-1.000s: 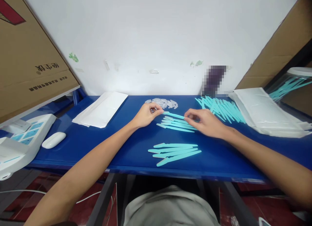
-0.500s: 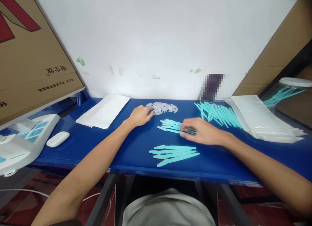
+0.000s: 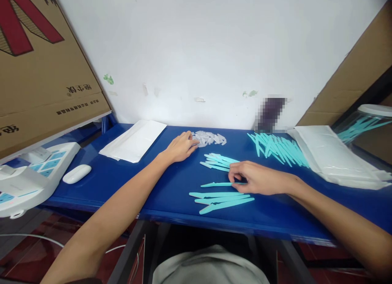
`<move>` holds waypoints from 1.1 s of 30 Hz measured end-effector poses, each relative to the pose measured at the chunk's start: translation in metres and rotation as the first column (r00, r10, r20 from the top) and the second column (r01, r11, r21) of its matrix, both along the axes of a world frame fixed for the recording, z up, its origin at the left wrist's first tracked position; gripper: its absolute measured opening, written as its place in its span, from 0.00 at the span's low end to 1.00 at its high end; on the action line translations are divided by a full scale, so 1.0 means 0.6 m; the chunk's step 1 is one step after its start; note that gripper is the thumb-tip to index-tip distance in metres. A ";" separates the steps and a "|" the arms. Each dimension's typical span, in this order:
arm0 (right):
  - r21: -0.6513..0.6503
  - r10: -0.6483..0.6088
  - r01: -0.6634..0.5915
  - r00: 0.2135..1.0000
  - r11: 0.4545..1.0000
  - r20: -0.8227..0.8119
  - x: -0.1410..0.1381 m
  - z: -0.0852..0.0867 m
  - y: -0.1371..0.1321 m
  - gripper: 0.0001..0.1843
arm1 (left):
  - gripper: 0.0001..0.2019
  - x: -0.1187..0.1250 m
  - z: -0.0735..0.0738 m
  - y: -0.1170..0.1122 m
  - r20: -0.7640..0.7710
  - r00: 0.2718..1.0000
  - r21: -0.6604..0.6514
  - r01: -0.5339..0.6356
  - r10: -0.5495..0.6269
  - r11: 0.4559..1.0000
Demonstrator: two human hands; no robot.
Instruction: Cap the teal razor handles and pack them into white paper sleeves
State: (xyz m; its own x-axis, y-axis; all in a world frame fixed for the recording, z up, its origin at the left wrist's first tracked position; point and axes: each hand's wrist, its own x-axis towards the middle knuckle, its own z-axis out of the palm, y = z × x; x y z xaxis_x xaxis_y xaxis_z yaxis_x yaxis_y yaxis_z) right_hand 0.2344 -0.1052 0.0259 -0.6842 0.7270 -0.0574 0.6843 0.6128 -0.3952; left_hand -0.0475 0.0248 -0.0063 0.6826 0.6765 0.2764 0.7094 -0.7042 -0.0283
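In the head view, my right hand (image 3: pixel 255 177) pinches the handle end of a turquoise eyebrow razor (image 3: pixel 214 185) between thumb and fingers. Several more razors (image 3: pixel 222 199) lie fanned out just nearer to me, their narrow ends to the right. Beyond that hand is a small bunch of razors (image 3: pixel 216 161), partly covered by it. My left hand (image 3: pixel 180 146) rests at the left edge of a pile of small translucent plastic caps (image 3: pixel 211 138). Its thumb and fingers are apart and touch the nearest caps; whether one lies between the fingertips is hard to make out.
A larger heap of razors (image 3: pixel 275 148) lies at the back right, beside white packets (image 3: pixel 339 155) and a clear jar (image 3: pixel 364 123). On the left are a white packet (image 3: pixel 134 141), a white mouse-shaped object (image 3: pixel 76 174), a white device (image 3: pixel 58 165) and a cardboard box (image 3: pixel 45 72).
My right hand has come toward me from the middle bunch and taken hold of the farthest razor of the front group, shifting it slightly away. My left hand stays at the caps.
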 end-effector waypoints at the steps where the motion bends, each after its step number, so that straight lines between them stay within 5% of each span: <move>1: 0.003 -0.002 0.002 1.000 1.000 0.006 0.000 0.000 0.000 0.02 | 0.21 0.000 -0.002 0.000 -0.007 1.000 0.006 0.004 -0.004 1.000; 12: 0.320 -0.117 0.187 0.967 0.929 -0.225 0.014 -0.021 0.023 0.09 | 0.16 0.013 0.015 -0.016 -0.041 0.996 -0.035 0.081 -0.083 0.996; 19: 0.469 -0.124 0.415 0.837 0.780 -0.533 0.031 -0.049 0.035 0.09 | 0.10 0.013 0.010 -0.007 0.180 0.983 -0.273 0.092 -0.043 0.958; 23: 0.476 -0.139 0.364 0.886 0.800 -0.443 0.036 -0.056 0.038 0.11 | 0.10 0.012 0.003 -0.003 0.248 0.969 -0.306 0.092 -0.013 0.948; 33: 0.423 -0.333 0.339 0.939 0.840 -0.090 0.039 -0.038 0.047 0.15 | 0.10 0.026 0.011 -0.020 0.495 0.865 -0.129 0.169 -0.084 0.977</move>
